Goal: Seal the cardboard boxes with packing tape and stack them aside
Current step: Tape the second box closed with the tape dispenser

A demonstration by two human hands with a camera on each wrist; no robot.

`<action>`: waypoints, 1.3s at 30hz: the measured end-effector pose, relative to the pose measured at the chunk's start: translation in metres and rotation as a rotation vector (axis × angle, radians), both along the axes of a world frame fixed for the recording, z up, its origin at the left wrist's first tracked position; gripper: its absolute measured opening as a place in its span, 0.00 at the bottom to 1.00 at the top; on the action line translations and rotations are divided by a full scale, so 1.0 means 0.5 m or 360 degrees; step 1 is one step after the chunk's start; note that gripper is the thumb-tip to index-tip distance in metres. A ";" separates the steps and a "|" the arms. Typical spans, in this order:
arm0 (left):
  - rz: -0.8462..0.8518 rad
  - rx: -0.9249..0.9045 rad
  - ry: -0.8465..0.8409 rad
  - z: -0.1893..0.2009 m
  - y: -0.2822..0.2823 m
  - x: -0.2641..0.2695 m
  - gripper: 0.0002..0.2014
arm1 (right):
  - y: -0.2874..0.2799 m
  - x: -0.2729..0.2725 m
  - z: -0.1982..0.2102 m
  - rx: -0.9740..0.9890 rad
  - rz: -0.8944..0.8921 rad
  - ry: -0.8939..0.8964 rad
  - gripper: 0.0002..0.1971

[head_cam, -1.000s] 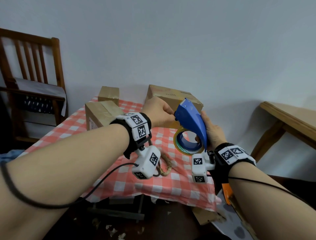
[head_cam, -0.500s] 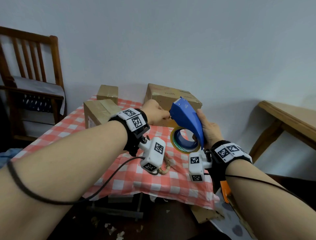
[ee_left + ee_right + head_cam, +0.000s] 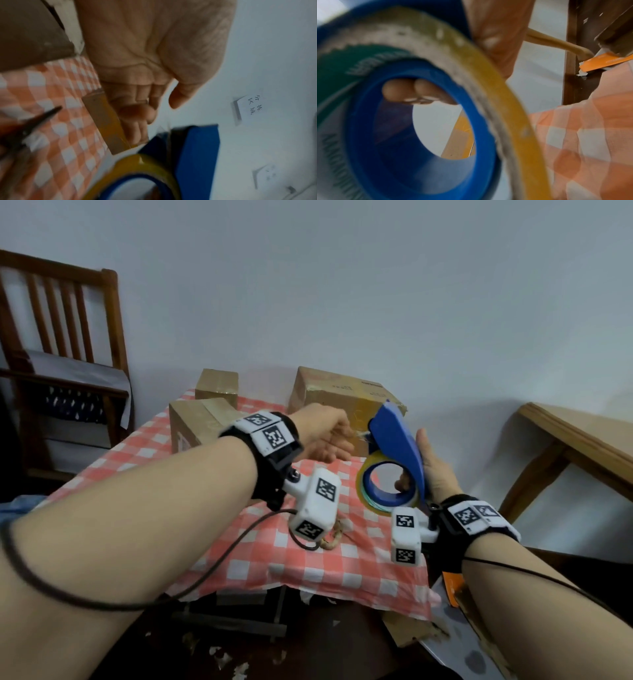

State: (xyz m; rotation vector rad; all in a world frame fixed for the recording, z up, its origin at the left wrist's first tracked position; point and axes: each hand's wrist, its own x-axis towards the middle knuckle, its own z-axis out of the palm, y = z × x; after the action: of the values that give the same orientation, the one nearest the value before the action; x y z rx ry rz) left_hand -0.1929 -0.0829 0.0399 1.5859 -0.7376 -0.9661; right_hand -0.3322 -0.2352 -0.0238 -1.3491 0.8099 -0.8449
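My right hand (image 3: 435,470) grips a blue tape dispenser (image 3: 394,440) above the checked table, and its fingertips (image 3: 412,90) show through the core of the yellowish tape roll (image 3: 366,494). At the dispenser's front tip, my left hand (image 3: 322,436) has its fingers curled and pinches what looks like the clear tape end. Three cardboard boxes stand behind. The large one (image 3: 342,395) is right behind my hands, a medium one (image 3: 195,422) is at the left, and a small one (image 3: 216,383) is at the back. The left wrist view is blurred.
The table wears a red-and-white checked cloth (image 3: 274,559). Scissors (image 3: 34,121) lie on it near my left wrist. A wooden chair (image 3: 68,337) stands at the left and a wooden table (image 3: 582,440) at the right. Cardboard scraps litter the dark floor below.
My left hand has slid from the top of the dispenser down to its front tip. Both hands and the dispenser have shifted slightly left, and the dispenser stands more upright.
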 end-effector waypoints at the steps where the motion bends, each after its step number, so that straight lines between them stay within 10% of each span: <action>1: -0.0016 0.0091 0.0043 0.000 -0.005 -0.009 0.19 | 0.006 0.005 0.001 0.0014 -0.0006 0.0009 0.32; 16: -0.0023 0.0025 -0.0142 -0.008 -0.002 0.000 0.04 | 0.034 0.012 0.006 0.0256 0.0086 -0.0168 0.19; 39: 0.0000 0.0063 -0.0247 0.005 -0.005 0.021 0.11 | 0.036 0.033 0.001 0.0133 -0.0016 0.0084 0.26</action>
State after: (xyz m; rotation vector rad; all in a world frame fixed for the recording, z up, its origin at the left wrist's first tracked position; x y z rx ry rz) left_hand -0.1826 -0.0856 0.0423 1.7097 -0.8297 -0.8694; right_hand -0.3158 -0.2169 -0.0233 -1.2989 0.8842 -0.7777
